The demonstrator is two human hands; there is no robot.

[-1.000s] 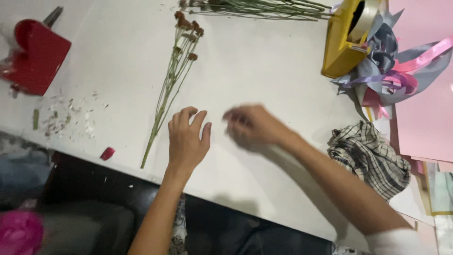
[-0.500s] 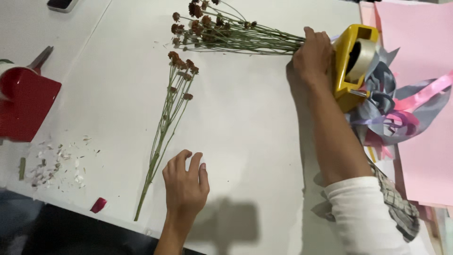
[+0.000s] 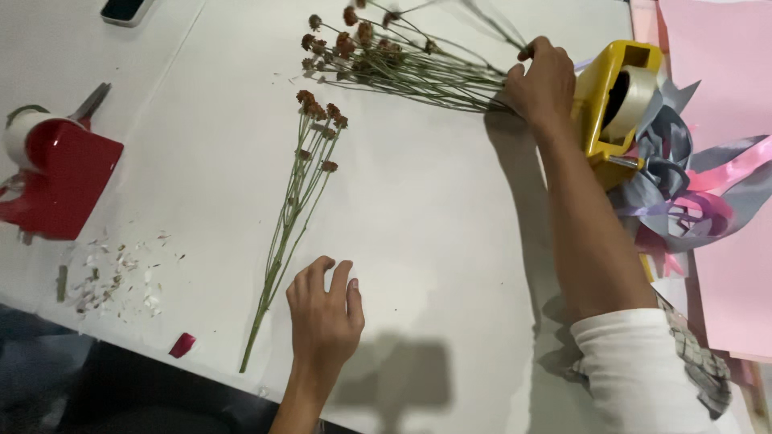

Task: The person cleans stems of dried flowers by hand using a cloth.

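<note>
Head view: one flower sprig (image 3: 301, 193) laid out, the bunch (image 3: 394, 64) left.
My right hand (image 3: 543, 80) grips the bunch's stems; my left hand (image 3: 324, 313) rests flat, empty, on the tabletop (image 3: 450, 241).

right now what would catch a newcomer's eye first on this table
The right hand reaches far across the white table and grips the stems of a bunch of dried flowers at the far edge, beside a yellow tape dispenser. Nearer, a single flower stem lies alone, with the left hand resting flat on the table by its lower end. A red tape dispenser sits at the left edge above a scatter of small scraps.
</note>
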